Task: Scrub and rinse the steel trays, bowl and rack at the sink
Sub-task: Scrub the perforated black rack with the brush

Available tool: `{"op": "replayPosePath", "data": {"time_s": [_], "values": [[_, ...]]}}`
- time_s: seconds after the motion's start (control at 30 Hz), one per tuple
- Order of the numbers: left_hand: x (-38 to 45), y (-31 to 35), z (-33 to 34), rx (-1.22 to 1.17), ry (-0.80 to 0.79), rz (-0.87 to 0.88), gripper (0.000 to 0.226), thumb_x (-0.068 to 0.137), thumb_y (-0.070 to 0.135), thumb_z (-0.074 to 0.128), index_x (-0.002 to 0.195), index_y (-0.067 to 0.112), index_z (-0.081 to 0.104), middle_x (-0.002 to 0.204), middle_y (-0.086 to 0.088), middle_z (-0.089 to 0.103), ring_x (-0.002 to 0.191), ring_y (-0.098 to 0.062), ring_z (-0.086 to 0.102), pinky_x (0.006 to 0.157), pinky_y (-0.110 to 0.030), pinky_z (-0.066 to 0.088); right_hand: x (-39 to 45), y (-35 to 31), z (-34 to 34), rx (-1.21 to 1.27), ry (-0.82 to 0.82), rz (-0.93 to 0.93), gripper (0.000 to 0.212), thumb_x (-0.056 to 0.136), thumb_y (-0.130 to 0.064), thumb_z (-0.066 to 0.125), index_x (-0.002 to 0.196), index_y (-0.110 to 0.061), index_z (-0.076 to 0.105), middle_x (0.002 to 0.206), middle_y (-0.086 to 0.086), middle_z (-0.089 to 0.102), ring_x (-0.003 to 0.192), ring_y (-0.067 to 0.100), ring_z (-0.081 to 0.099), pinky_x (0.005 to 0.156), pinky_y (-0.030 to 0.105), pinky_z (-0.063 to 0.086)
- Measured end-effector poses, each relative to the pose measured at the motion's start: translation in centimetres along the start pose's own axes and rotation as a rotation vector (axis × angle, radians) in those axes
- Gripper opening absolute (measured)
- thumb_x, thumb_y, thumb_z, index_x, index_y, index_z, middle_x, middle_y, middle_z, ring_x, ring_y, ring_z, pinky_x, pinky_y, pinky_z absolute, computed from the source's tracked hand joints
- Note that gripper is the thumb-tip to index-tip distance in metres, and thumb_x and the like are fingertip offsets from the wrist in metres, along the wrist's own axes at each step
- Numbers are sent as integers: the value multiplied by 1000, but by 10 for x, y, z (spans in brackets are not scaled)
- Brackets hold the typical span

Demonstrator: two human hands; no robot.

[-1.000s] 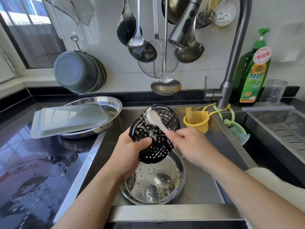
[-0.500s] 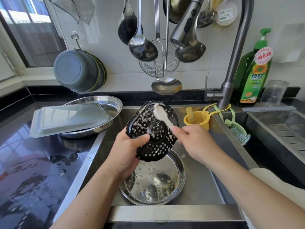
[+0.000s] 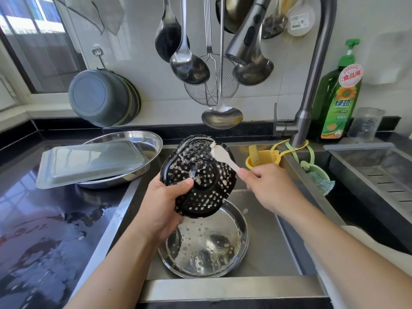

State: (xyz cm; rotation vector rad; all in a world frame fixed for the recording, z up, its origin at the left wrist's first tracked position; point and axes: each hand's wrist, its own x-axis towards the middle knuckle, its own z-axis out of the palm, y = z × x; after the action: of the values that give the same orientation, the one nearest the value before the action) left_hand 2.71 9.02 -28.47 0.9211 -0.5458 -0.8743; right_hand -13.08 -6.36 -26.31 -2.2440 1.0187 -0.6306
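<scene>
Gripping the perforated rack [image 3: 198, 177] tilted above the soapy steel bowl [image 3: 204, 241] in the sink, the left hand [image 3: 163, 206] clamps its near-left rim; the right hand [image 3: 265, 186] pinches a brush [image 3: 223, 156] reaching far-left onto the rack's far edge.

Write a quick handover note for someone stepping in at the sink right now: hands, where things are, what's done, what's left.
Left hand grips the black perforated rack, tilted over the sink.
Right hand holds the dish brush, head on the rack's top edge.
Round steel bowl lies in the sink under the rack, flecked with suds.
Rectangular steel tray rests upside down on the round steel tray on the left counter.
Done: rack soaped.
Left: finish scrubbing, rinse rack and bowl. The faucet is not running.
</scene>
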Motion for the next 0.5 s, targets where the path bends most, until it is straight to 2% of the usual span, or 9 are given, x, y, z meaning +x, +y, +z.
{"op": "replayPosePath", "data": {"time_s": [0.13,0.27,0.37,0.5], "values": [[0,0,0,12,3,-9,49,88,-13,55,136,0,57,126,-25,70,117,-42,69,91,-52,61,-6,-4,7,26,-49,-46,60,101,-48,53,77,6,63,54,1,42,53,16,39,53,30,30],[0,-2,1,22,-17,0,52,87,-13,56,137,0,56,128,-24,70,119,-40,68,94,-51,59,3,3,3,296,-64,197,53,102,-52,50,66,-13,55,47,-7,35,44,13,32,50,28,28],[0,-2,1,31,-19,14,51,88,-14,56,137,0,56,128,-22,70,120,-39,68,94,-48,60,2,3,9,431,-162,276,50,101,-55,49,68,-18,51,59,2,34,42,13,27,41,22,26],[1,-8,0,59,-18,56,56,83,-7,65,138,0,56,130,-23,69,121,-40,67,96,-47,59,4,7,11,434,-152,285,49,102,-53,49,68,-18,51,63,2,35,44,14,29,39,21,26]]}}
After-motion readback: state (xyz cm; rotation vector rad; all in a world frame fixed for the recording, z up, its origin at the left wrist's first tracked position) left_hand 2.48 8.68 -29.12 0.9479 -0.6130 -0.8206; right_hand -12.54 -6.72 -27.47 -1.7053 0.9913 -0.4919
